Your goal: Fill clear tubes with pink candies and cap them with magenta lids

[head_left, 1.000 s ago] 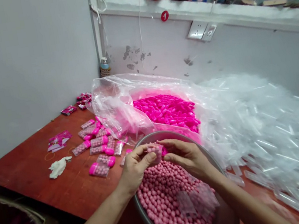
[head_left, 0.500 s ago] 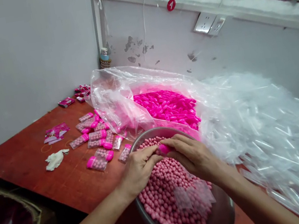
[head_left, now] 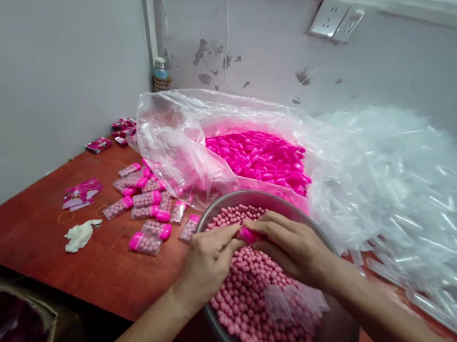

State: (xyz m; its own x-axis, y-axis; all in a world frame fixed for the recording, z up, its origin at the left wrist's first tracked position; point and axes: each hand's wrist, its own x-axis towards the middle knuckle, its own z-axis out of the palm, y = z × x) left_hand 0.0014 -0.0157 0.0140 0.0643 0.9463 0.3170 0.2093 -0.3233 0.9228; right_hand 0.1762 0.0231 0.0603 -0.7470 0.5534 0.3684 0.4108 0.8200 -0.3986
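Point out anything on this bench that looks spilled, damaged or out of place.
The heap of clear tubes sprawls loose over the table right of the metal bowl, some lying by its rim. A crumpled white glove lies alone at left. The wall paint is chipped. Both hands pinch a pink-capped tube.

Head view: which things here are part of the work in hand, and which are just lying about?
In use:
left hand and right hand, pinching a pink cap between them
metal bowl of pink candy balls
bag of pink caps
heap of clear tubes
filled tubes on the table

Lying about:
white rag
pink packets
small bottle
wall sockets
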